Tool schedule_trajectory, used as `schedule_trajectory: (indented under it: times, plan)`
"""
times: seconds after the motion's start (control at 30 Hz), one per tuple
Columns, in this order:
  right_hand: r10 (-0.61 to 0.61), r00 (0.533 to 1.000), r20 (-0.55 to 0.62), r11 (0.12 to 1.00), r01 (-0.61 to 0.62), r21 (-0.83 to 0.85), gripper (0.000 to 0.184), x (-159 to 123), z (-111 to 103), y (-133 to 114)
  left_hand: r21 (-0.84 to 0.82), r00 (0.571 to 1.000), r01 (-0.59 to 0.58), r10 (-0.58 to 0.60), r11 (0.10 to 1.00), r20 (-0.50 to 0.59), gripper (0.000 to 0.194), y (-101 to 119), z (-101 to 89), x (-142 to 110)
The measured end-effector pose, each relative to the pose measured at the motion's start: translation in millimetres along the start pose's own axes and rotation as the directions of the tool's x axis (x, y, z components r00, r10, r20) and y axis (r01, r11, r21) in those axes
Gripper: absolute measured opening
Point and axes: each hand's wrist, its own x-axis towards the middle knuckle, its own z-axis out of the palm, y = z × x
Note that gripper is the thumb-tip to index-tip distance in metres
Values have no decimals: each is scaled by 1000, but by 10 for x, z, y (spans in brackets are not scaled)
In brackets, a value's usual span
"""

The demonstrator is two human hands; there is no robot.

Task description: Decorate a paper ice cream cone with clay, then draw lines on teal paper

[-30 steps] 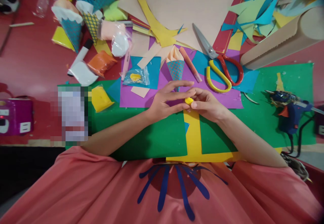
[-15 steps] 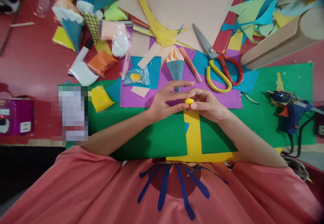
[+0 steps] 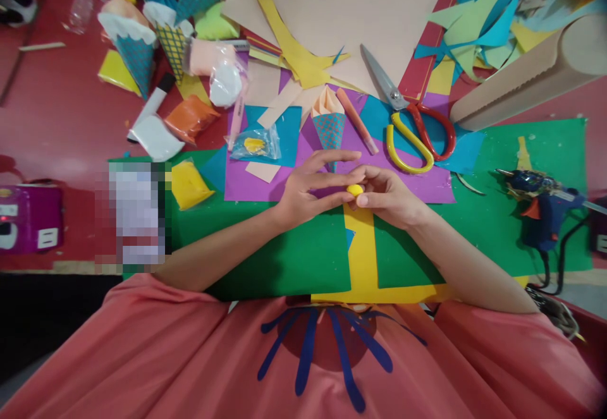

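A small yellow lump of modelling clay (image 3: 355,189) sits between the fingertips of both hands, above the green and yellow sheets. My left hand (image 3: 310,188) pinches it from the left with thumb and a finger, its upper finger stretched out over the purple sheet. From the right, the thumb and fingers of my right hand (image 3: 391,194) press on the same lump. Just beyond the hands lies a small paper cone (image 3: 329,125) with a blue-and-orange checked wrap and peach folds on top; its tip is close to my left fingers. An opened bag of yellow clay (image 3: 255,146) lies to the left.
Scissors (image 3: 398,103) and an orange pen (image 3: 358,122) lie beyond my hands. A glue gun (image 3: 545,210) is at the right, near a beige roll (image 3: 531,74). Finished cones (image 3: 135,59) and bagged clay (image 3: 192,119) stand at the upper left.
The yellow clay has turned slightly between the fingertips and looks rounder and smoother. Both hands stay in nearly the same place.
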Motion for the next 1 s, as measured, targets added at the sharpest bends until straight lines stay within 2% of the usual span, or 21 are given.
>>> schedule_trajectory:
  times: [0.17, 0.33, 0.43, 0.57, 0.63, 0.67, 0.7, 0.73, 0.77, 0.8, 0.83, 0.9, 0.93, 0.97, 1.0]
  plan:
    - [10, 999, 47, 1000, -9, -8, 34, 9, -19, 6, -39, 999, -24, 23, 999, -30, 34, 10, -4, 1]
    - [-26, 999, -38, 999, 24, -37, 28, -3, -25, -11, -59, 999, 30, -31, 998, -13, 39, 30, -5, 7]
    - [-36, 999, -35, 999, 35, -27, 30, 1, -20, -16, -37, 999, 52, -53, 998, -3, 44, 23, -2, 6]
    - [-23, 1000, -16, 999, 23, -49, 38, 14, -26, -10, 11, 999, 40, -40, 999, -2, 32, 12, -16, 0]
    - [-79, 996, -41, 988, 73, -135, 39, 11, -35, -15, -21, 996, 91, -91, 996, 8, 29, 22, -15, -1]
    - [-147, 987, -66, 969, 131, -211, 37, 5, -40, -22, -72, 990, 143, -142, 987, 19, 29, 34, -6, 1]
    - [-247, 965, -93, 926, 206, -318, 33, -4, -45, -31, -154, 978, 210, -208, 965, 33, 32, 52, 10, 5]
    - [-368, 924, -105, 844, 285, -453, 27, -15, -47, -39, -265, 956, 293, -289, 919, 56, 39, 75, 32, 11]
    - [-492, 867, -77, 716, 352, -603, 21, -27, -48, -45, -399, 923, 377, -375, 836, 84, 48, 103, 58, 21]
    - [-595, 804, -3, 542, 399, -740, 15, -38, -46, -47, -536, 875, 453, -470, 712, 116, 54, 133, 86, 33]
    - [-653, 749, 113, 342, 426, -838, 11, -48, -40, -44, -643, 799, 540, -572, 543, 187, 55, 164, 114, 48]
    - [-632, 690, 352, -23, 438, -899, 9, -61, -22, -24, -741, 591, 656, -709, 144, 385, 51, 209, 161, 79]
    - [-591, 686, 425, -146, 427, -893, 11, -63, -11, -13, -753, 509, 658, -730, -11, 455, 50, 217, 177, 92]
    - [-550, 702, 453, -222, 401, -889, 15, -65, 1, -4, -763, 457, 636, -742, -114, 491, 52, 215, 188, 103]
    - [-517, 724, 457, -263, 374, -889, 19, -65, 13, -3, -768, 423, 616, -750, -174, 509, 52, 202, 195, 110]
